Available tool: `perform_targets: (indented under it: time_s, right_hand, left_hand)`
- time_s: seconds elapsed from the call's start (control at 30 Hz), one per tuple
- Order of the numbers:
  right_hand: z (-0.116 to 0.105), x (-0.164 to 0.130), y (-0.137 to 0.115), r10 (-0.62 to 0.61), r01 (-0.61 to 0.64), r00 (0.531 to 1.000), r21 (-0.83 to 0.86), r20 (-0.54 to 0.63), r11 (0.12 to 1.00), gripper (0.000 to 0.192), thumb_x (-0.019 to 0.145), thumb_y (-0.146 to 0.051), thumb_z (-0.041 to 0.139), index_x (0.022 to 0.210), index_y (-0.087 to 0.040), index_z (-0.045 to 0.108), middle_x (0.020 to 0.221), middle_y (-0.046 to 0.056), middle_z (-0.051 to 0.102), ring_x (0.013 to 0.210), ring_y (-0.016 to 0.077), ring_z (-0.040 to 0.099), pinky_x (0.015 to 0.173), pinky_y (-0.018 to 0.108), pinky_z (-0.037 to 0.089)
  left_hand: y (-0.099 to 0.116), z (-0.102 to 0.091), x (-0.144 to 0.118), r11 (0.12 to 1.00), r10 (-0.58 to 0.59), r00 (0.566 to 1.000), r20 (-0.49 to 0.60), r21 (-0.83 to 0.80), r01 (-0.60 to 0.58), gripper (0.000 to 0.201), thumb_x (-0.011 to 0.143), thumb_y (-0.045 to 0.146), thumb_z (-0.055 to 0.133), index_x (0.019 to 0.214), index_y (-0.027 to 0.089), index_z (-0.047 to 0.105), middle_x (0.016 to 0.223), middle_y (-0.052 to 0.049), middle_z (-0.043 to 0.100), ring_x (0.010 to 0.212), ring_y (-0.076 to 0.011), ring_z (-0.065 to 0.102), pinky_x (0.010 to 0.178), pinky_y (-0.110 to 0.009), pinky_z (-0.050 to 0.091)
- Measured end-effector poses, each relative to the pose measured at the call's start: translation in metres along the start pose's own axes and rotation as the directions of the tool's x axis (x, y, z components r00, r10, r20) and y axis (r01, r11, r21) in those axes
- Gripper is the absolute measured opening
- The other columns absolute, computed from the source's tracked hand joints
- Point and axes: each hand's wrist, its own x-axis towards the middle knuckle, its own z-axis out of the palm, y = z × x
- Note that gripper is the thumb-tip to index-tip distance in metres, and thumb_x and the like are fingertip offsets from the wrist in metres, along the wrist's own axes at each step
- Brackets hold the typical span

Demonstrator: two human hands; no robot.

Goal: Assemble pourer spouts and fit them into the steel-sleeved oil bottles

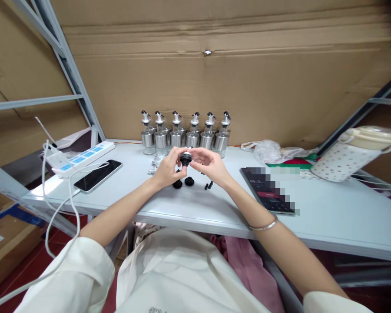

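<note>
Between my two hands is a bottle pour spout (185, 159) with a black ribbed stopper and a pale top partly hidden by fingers. My left hand (167, 168) pinches it from the left, thumb below. From the right, my right hand (212, 165) closes its fingertips on the spout's upper side. Just under the hands lie round black stoppers (189, 181) on the table. A few small black pieces (208, 185) rest to their right. Clear parts (152, 165) sit partly hidden behind my left hand.
Several glass-and-steel dispenser bottles (176, 139) stand in rows at the back. On the left are a power strip (87, 156), a cable and a phone (98, 176). A larger phone (267, 191), a plastic bag (267, 151) and a dotted tumbler (348, 156) are on the right.
</note>
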Motion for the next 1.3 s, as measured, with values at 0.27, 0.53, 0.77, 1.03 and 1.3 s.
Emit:
perform_targets:
  time_s: [0.27,0.53,0.77,1.03,1.3]
  right_hand:
    - [-0.0020,0.0006,0.0038,-0.050,0.052,0.999,-0.103,0.014,0.993,0.033,0.065,-0.024,0.070,0.097,-0.021,0.064,0.097,0.006,0.067,0.090,0.0185,0.063,0.078,0.034,0.053]
    - [0.0005,-0.0005,0.0041,-0.062,0.065,0.998,-0.166,0.020,0.984,0.038,0.065,-0.025,0.070,0.102,-0.020,0.062,0.103,0.007,0.067,0.093,0.0192,0.064,0.082,0.035,0.054]
    - [0.0012,-0.0018,0.0058,-0.161,0.156,0.987,-0.347,0.015,0.925,0.034,0.067,-0.021,0.064,0.101,-0.021,0.060,0.097,0.005,0.070,0.090,0.0188,0.066,0.080,0.034,0.054]
    - [0.0033,-0.0023,0.0030,-0.222,0.204,0.975,-0.447,0.013,0.871,0.030,0.065,-0.018,0.061,0.095,-0.020,0.057,0.088,0.003,0.070,0.079,0.0164,0.066,0.076,0.032,0.054]
    - [0.0035,-0.0034,0.0022,-0.166,0.152,0.986,-0.458,0.010,0.876,0.030,0.063,-0.019,0.063,0.092,-0.021,0.055,0.082,0.002,0.068,0.069,0.0154,0.064,0.071,0.030,0.052]
  left_hand:
    - [-0.0033,-0.0003,-0.0003,0.999,0.029,1.000,0.002,0.016,-0.029,0.048,0.071,0.016,0.051,0.118,0.022,0.043,0.093,-0.001,0.048,0.066,-0.0104,0.048,0.066,-0.025,0.045]
    - [-0.0050,-0.0004,0.0011,0.998,0.046,0.999,-0.015,0.052,-0.045,0.043,0.072,0.015,0.050,0.114,0.021,0.042,0.091,0.000,0.046,0.063,-0.0086,0.050,0.065,-0.025,0.044]
    - [-0.0036,-0.0001,0.0017,0.997,0.024,1.000,0.007,0.073,-0.024,0.040,0.071,0.014,0.051,0.109,0.020,0.043,0.089,0.001,0.046,0.060,-0.0084,0.050,0.063,-0.025,0.044]
    - [-0.0019,0.0000,0.0006,0.996,-0.012,1.000,0.023,0.085,0.010,0.037,0.071,0.015,0.051,0.107,0.020,0.047,0.083,0.003,0.045,0.057,-0.0080,0.046,0.063,-0.025,0.042]
    - [0.0003,-0.0005,0.0017,0.996,-0.056,0.997,0.058,0.070,0.051,0.031,0.072,0.017,0.051,0.103,0.019,0.049,0.078,0.003,0.043,0.057,-0.0094,0.044,0.063,-0.026,0.040]
